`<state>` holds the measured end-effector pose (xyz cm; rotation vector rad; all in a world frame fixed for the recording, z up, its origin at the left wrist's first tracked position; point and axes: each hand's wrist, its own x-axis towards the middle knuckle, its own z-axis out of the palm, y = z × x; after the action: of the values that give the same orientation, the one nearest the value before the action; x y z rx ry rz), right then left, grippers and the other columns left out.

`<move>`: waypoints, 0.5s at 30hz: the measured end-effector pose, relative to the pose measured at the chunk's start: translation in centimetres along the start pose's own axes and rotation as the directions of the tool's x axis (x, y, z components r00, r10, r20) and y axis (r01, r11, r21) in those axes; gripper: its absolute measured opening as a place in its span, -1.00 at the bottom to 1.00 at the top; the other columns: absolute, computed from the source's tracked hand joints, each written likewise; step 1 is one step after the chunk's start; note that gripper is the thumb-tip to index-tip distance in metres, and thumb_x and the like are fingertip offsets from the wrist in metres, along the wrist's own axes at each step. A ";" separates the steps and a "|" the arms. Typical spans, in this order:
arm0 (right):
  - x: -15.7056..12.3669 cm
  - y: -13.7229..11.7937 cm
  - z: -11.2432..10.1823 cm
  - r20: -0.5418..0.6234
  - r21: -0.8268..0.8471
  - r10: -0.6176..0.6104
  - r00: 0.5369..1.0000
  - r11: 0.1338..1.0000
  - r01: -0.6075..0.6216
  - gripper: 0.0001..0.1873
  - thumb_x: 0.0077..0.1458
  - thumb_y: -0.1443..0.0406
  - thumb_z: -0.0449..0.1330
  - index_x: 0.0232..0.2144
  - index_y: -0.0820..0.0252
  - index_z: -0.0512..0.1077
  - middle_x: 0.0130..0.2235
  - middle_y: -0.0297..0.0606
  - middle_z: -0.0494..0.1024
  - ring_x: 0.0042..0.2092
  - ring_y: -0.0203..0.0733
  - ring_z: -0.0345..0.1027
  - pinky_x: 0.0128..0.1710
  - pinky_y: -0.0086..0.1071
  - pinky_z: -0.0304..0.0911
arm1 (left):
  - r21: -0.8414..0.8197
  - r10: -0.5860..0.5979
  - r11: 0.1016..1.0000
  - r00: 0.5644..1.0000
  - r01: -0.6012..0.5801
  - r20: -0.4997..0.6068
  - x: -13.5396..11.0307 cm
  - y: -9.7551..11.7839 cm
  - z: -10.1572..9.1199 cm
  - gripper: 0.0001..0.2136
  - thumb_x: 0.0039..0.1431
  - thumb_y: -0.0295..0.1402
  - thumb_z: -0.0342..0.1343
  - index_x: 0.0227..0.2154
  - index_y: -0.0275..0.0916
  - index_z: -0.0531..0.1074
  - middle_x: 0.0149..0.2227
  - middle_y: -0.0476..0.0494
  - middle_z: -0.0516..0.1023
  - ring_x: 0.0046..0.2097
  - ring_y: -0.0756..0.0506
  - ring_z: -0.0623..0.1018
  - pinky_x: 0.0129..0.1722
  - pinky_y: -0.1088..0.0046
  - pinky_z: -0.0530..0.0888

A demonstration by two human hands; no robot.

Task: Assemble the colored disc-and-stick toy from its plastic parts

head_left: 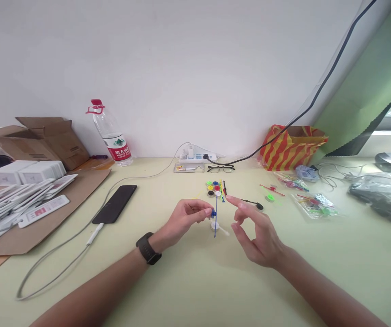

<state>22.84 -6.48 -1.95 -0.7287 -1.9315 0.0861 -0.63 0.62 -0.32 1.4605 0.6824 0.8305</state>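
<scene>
Tabletop (188, 290): blue stick (216, 204) seemingly upright.

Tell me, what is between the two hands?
In the head view: a thin blue stick, pinched by the left hand, with a small white piece beneath it. The right hand is open.

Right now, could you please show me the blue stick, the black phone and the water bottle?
blue stick (216, 205): head view, upper half of its thin shaft.
black phone (114, 204): head view, middle of its dark top side.
water bottle (107, 126): head view, clear body above the red label.
</scene>
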 end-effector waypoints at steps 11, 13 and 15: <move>1.4 -1.5 -1.0 0.201 0.371 0.598 0.776 0.687 -0.625 -0.61 0.49 0.06 -0.11 0.16 0.12 0.26 -0.57 -0.55 0.05 -0.54 -0.29 -0.08 -0.52 -0.40 -0.03 | -0.076 -0.015 0.997 1.000 0.013 -0.025 0.0 0.1 0.0 -0.82 0.18 -0.25 0.39 -0.25 -0.25 0.68 -0.26 -0.15 0.61 -0.31 0.01 0.40 -0.31 0.48 0.29; 1.4 -1.3 -0.9 0.187 0.394 0.597 0.780 0.682 -0.617 -0.65 0.48 0.07 -0.05 0.13 0.11 0.27 -0.56 -0.54 0.05 -0.52 -0.30 -0.10 -0.52 -0.39 -0.06 | -0.082 -0.019 0.996 0.999 0.016 -0.031 0.0 0.1 -0.1 -0.82 0.18 -0.25 0.39 -0.25 -0.25 0.68 -0.26 -0.15 0.61 -0.31 0.01 0.40 -0.30 0.48 0.29; 1.3 -1.1 -0.6 0.228 0.373 0.574 0.786 0.694 -0.615 -0.67 0.47 0.10 -0.02 0.14 0.10 0.27 -0.57 -0.55 0.05 -0.53 -0.30 -0.08 -0.52 -0.39 -0.07 | -0.087 -0.014 0.996 0.999 0.010 -0.040 0.0 0.2 -0.1 -0.81 0.18 -0.24 0.39 -0.25 -0.25 0.68 -0.25 -0.16 0.61 -0.30 0.01 0.40 -0.30 0.47 0.30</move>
<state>22.52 -6.86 -0.23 -1.0310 -1.5946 0.9456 -0.72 0.70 -0.14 1.3632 0.6768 0.8726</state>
